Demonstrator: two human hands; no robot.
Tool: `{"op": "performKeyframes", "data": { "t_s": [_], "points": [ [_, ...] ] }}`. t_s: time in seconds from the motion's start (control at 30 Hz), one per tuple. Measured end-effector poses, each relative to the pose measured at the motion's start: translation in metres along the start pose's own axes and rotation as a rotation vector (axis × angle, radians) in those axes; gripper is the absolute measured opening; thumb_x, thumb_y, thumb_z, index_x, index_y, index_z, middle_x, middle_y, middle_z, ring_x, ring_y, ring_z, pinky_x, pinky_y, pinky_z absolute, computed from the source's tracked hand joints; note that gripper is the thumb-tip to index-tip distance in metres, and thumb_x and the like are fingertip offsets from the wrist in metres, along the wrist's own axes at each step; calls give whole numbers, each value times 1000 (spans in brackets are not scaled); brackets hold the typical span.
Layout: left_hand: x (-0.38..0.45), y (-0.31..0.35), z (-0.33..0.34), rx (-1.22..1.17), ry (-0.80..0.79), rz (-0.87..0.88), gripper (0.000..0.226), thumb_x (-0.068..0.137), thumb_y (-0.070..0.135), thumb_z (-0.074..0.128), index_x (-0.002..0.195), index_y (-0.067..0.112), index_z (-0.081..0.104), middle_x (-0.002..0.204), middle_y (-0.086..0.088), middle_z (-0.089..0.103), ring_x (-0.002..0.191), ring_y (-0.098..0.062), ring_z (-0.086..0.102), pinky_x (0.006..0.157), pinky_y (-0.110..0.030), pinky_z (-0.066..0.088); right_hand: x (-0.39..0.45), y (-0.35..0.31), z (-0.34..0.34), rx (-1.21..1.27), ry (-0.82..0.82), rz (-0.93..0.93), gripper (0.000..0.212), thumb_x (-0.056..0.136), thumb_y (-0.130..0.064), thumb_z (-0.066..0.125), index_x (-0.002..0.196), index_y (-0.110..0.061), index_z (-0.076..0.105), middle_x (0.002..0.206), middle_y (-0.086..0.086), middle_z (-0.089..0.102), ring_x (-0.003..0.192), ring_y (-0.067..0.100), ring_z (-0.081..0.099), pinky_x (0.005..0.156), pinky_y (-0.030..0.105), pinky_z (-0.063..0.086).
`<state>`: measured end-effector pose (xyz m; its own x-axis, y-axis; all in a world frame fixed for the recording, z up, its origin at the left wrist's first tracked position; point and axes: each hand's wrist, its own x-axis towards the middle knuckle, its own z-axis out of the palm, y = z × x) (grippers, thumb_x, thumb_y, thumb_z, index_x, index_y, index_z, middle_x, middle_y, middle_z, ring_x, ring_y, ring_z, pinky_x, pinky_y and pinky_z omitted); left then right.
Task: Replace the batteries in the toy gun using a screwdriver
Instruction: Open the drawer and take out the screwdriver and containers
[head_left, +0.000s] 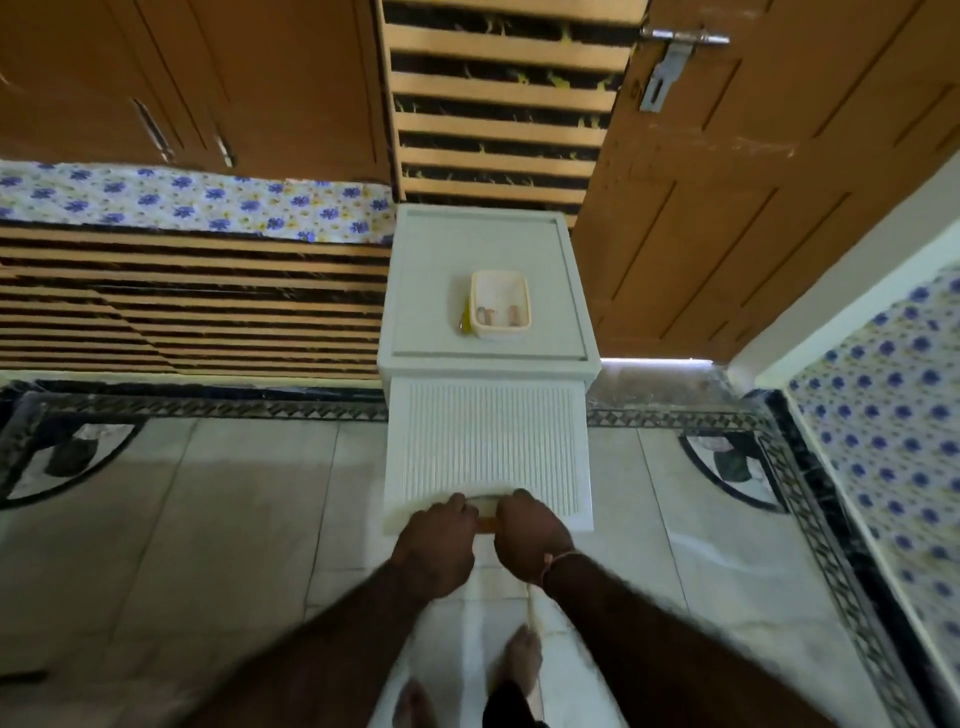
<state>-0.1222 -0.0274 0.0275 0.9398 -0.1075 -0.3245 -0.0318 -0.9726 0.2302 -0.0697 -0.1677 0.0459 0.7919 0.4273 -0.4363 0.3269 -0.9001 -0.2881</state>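
Low in the frame's centre, the left hand (435, 540) and right hand (530, 535) each curl their grip round an orange-edged object (487, 526), too hidden to identify. Above, mid-frame, a tray (500, 305) with batteries (488, 315) sits on the white counter (431, 291).

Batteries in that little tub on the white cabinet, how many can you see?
2, as far as the blur allows: one near the left wall of the tub at, one near its right wall at. Others could be hidden by the rim.
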Motion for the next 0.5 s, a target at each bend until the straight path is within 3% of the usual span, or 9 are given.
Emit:
{"op": "performKeyframes", "data": {
  "t_s": [0.1, 0.2, 0.27, 0.37, 0.5],
  "points": [
    [7, -3, 11, -22, -10, -23, 38, 77, 24, 69, 112, 16, 57, 109, -1, 53, 83, -21, 63, 67, -34, 55, 3, 6, 13, -41, 7, -2, 34, 88, -16, 47, 120, -10, 53, 126, 12, 52, 112, 30, 52, 94, 40, 46],
    [18, -8, 23, -22, -57, -42, 47, 82, 20, 61, 127, 14, 48, 123, -4, 47, 95, -27, 61, 75, -39, 53, 6, 12, 26, -175, 74, -50, 35, 85, -21, 47, 119, -12, 53, 129, 10, 53, 117, 32, 47, 93, 44, 40],
    [27, -9, 31, -27, -56, -53, 45, 83, 20, 58, 126, 15, 47, 125, -5, 47, 96, -27, 60, 77, -40, 53, 10, 19, 40, -250, 100, -88, 39, 83, -22, 49, 120, -11, 53, 131, 11, 53, 124, 33, 43, 96, 45, 37],
    [43, -9, 39, -13, -54, -101, 42, 84, 21, 57, 125, 15, 48, 123, -4, 47, 94, -25, 60, 76, -41, 52, 17, 29, 58, -243, 78, -106, 59, 80, -23, 53, 135, -4, 45, 148, 16, 39, 142, 36, 27, 106, 50, 32],
    [70, -15, 54, 44, -84, -143, 50, 79, 24, 63, 126, 14, 49, 120, -5, 50, 86, -25, 61, 68, -38, 55, 42, 45, 71, -229, -17, -108, 70, 85, -26, 51, 147, -4, 27, 160, 14, 15, 149, 31, 4, 112, 52, 25]
  ]
}}
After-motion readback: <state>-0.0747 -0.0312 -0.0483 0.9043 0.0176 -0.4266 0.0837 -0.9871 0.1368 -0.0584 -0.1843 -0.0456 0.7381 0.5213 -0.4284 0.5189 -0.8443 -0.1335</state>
